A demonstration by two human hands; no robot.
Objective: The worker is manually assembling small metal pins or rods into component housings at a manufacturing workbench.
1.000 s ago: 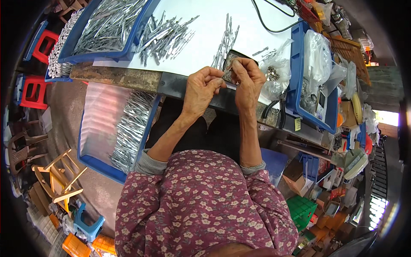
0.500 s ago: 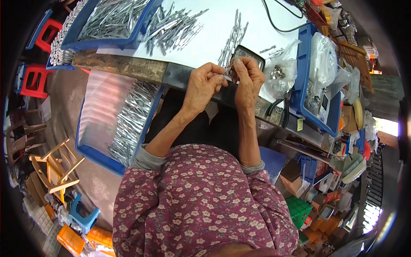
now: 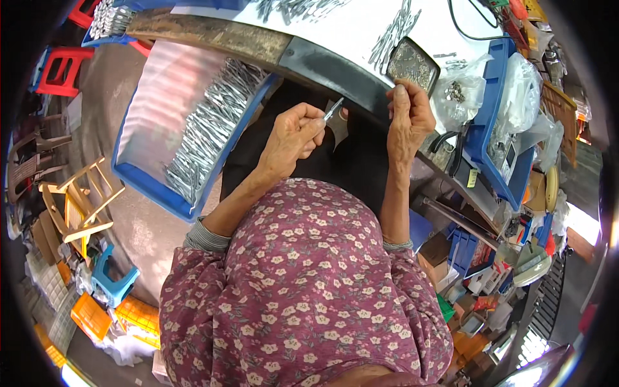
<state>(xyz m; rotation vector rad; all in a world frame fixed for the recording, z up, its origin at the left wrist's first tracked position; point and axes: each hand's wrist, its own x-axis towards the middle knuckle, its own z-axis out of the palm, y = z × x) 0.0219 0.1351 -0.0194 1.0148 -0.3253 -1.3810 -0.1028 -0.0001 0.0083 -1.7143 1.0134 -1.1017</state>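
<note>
My left hand (image 3: 294, 140) pinches a slim, shiny metal piece (image 3: 333, 109) between thumb and fingertips, its free end pointing up and right. It is over my lap, just off the table edge. Over the table's front edge, my right hand (image 3: 411, 116) has its fingertips pressed together; anything in them is too small to make out. Right behind those fingers lies a dark-rimmed tray (image 3: 412, 64) of tiny metal parts. Beside the tray a loose pile of slim metal pieces (image 3: 394, 33) rests on the white table top.
Left of my lap a blue crate (image 3: 149, 237) holds many metal strips (image 3: 209, 132) beside a pale sheet. On the right, a plastic bag (image 3: 461, 90) with small round parts, black-handled pliers (image 3: 456, 155) and a blue bin (image 3: 480, 138) line the table. A red stool (image 3: 64, 71) stands far left.
My hands have parted: the left drew back toward my lap with the metal piece, the right stayed by the tray. The view has turned downward, so the table sits higher in the picture.
</note>
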